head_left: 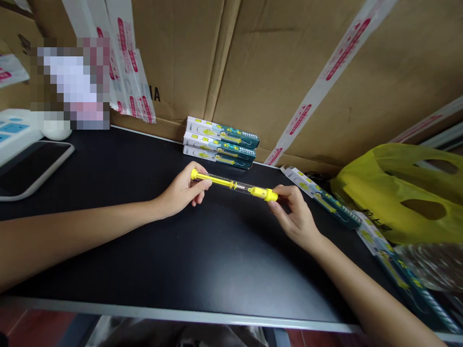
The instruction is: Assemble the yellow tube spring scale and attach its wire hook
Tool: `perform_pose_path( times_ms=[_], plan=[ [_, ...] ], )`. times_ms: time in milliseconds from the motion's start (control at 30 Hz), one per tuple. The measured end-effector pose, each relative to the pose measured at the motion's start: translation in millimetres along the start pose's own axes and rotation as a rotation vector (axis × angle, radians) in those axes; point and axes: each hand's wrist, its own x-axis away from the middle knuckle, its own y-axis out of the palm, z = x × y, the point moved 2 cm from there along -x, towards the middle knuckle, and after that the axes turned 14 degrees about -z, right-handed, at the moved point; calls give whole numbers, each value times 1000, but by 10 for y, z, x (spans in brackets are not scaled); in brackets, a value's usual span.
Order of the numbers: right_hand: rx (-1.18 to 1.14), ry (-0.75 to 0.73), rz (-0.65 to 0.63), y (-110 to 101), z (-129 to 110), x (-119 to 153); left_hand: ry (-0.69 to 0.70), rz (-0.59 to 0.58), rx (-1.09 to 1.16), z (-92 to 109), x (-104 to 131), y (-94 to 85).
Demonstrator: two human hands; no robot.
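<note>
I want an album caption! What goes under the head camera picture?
Left hand and right hand hold a yellow-and-clear tube over a black table.

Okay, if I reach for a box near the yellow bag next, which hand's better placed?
Probably your right hand: it holds the yellow-and-clear tube's right end, nearer those boxes. Your left hand holds the opposite end, farther away.

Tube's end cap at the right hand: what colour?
Bright yellow end cap; shows best in the head view.
</note>
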Motion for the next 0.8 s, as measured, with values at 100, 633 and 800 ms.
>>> perform_pose_path(
  times_ms=[100, 633, 800],
  plan=[
    [23, -31, 24, -17, -11, -6, 0, 0, 5, -2, -2, -2],
    [-20, -43, 20, -85, -51, -38, -1, -6, 9, 7, -6, 2],
    [88, -146, 79, -118, -79, -39, -5, -11, 11, 9, -1, 1]
  ],
)
